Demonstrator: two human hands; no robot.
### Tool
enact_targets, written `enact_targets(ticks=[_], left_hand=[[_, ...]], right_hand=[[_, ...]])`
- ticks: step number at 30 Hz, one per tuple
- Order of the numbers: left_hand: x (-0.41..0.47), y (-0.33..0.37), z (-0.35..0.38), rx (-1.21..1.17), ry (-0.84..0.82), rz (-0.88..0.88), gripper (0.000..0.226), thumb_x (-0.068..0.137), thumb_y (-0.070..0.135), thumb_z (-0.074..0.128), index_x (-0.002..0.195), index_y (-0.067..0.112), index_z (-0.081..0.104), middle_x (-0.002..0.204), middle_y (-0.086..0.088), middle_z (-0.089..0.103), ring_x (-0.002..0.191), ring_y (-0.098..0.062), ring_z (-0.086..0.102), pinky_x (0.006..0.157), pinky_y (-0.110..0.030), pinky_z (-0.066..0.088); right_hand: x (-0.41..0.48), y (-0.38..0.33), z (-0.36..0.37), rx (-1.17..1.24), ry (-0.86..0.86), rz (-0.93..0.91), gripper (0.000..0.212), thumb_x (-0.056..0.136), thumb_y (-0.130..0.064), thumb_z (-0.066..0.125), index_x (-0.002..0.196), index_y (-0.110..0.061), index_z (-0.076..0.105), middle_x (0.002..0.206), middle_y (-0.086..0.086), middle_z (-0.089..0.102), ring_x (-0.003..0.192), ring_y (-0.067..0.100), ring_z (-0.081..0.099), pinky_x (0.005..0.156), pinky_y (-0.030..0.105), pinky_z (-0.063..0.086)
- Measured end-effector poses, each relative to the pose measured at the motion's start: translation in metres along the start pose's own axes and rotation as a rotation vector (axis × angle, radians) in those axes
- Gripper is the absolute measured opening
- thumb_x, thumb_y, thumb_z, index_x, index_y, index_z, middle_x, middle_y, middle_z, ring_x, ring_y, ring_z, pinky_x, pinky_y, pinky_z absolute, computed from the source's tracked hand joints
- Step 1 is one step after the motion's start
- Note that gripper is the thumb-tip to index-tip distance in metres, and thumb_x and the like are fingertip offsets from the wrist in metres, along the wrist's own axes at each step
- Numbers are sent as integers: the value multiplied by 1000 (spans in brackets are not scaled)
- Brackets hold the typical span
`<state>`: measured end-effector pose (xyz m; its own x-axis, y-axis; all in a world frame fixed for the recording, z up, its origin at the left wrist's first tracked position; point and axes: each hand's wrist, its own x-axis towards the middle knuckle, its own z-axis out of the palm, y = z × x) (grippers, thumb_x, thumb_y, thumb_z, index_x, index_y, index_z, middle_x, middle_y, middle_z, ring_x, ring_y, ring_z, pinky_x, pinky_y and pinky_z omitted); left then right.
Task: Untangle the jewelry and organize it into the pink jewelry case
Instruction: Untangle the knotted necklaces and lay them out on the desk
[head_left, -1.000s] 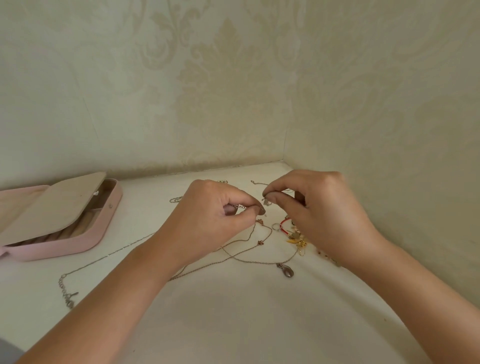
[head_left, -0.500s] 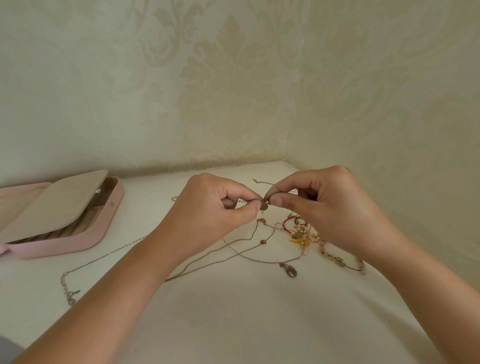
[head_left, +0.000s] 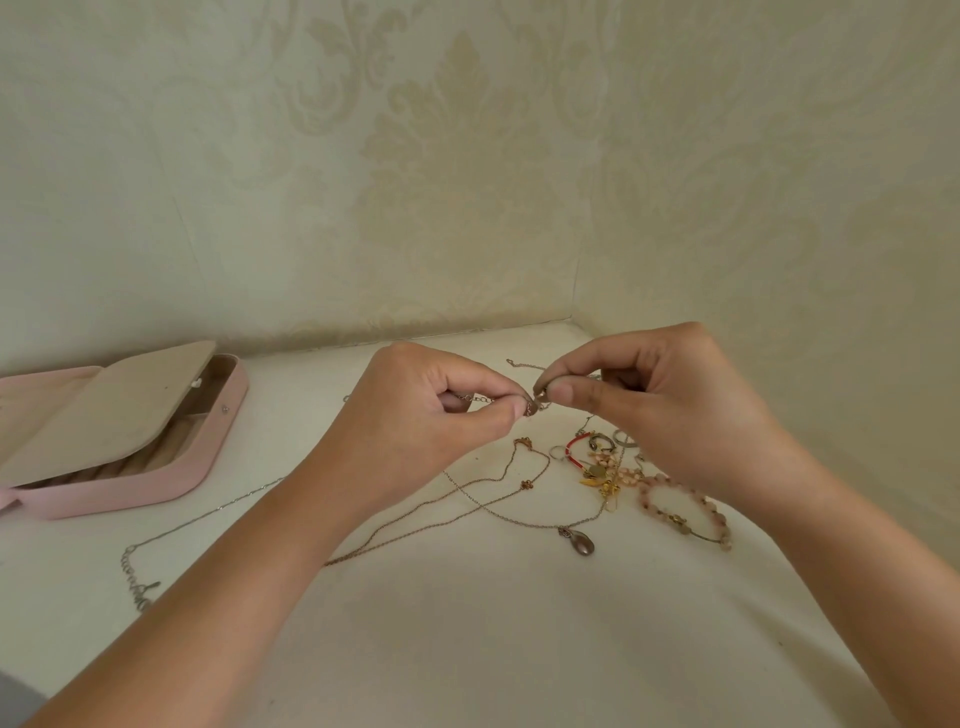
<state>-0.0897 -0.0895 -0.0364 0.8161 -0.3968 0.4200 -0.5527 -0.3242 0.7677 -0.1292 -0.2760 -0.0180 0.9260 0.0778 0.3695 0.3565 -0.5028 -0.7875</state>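
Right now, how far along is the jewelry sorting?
Done: the pink jewelry case lies open, nothing visibly stowed. In hand: left hand and right hand pinch a thin chain. Left: pendant necklace, beaded bracelet, rings and long silver chain lie on the table.

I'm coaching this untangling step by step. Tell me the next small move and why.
Probably draw the two pinches gently apart to find where the chain catches. The left hand and right hand both pinch the thin chain beside its small round charm, above the tangled pile; the pink jewelry case waits open at left.
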Motion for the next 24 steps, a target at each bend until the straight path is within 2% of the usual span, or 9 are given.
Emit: enact_targets(ticks=[1, 4, 7, 12, 17, 21, 22, 24], left_hand=[[0, 0, 0, -4, 3, 5, 11, 78, 29, 71, 73, 37, 76, 47, -15, 35, 40, -11, 19, 43, -11, 21], [-1, 0, 1, -18, 9, 6, 13, 78, 26, 72, 71, 37, 76, 41, 2, 28, 39, -11, 19, 42, -10, 20], [0, 0, 2, -20, 10, 2, 14, 78, 26, 72, 70, 37, 75, 39, 6, 26, 39, -10, 19, 42, -10, 20], [0, 1, 3, -37, 26, -12, 15, 78, 23, 71, 69, 34, 76, 50, -23, 41, 40, -11, 20, 42, -11, 20], [0, 1, 7, -42, 52, -11, 15, 78, 22, 71, 68, 33, 76, 50, -19, 34, 43, -12, 19, 46, -16, 22], [-1, -1, 8, -50, 59, 4, 16, 79, 21, 71, 69, 33, 76, 44, -2, 25, 42, -12, 18, 45, -17, 21], [-1, -2, 8, -46, 57, 11, 16, 79, 22, 71, 69, 34, 76, 43, -5, 28, 43, -12, 18, 45, -18, 21], [-1, -2, 8, -20, 51, 38, 13, 78, 26, 73, 73, 37, 75, 51, -21, 41, 45, -13, 20, 48, -22, 24]], right_hand=[[0, 0, 0, -1, -6, 0, 9, 83, -19, 72, 76, -23, 76, 46, 0, 30, 37, 8, 21, 38, 13, 21], [-1, 0, 2, -22, -13, -17, 12, 84, -20, 71, 75, -26, 76, 46, 0, 30, 38, 8, 22, 38, 13, 22], [-2, -1, 4, -36, -4, -31, 12, 84, -21, 71, 74, -26, 76, 45, 0, 31, 37, 8, 25, 38, 12, 23], [-3, -1, 6, -66, 12, -40, 11, 84, -20, 70, 76, -25, 76, 40, -9, 33, 35, 7, 31, 39, 9, 24], [-3, 0, 10, -189, 64, -94, 9, 85, -17, 71, 80, -22, 76, 37, -11, 40, 35, 6, 39, 41, 8, 27], [-4, 0, 9, -213, 83, -108, 9, 85, -16, 70, 81, -20, 77, 38, -13, 42, 35, 6, 41, 41, 8, 28], [-4, 0, 8, -201, 80, -102, 9, 85, -16, 70, 81, -21, 77, 37, -12, 42, 35, 6, 40, 41, 8, 27], [-4, -1, 8, -175, 73, -83, 9, 85, -16, 70, 80, -22, 76, 36, -11, 40, 33, 7, 38, 40, 7, 26]])
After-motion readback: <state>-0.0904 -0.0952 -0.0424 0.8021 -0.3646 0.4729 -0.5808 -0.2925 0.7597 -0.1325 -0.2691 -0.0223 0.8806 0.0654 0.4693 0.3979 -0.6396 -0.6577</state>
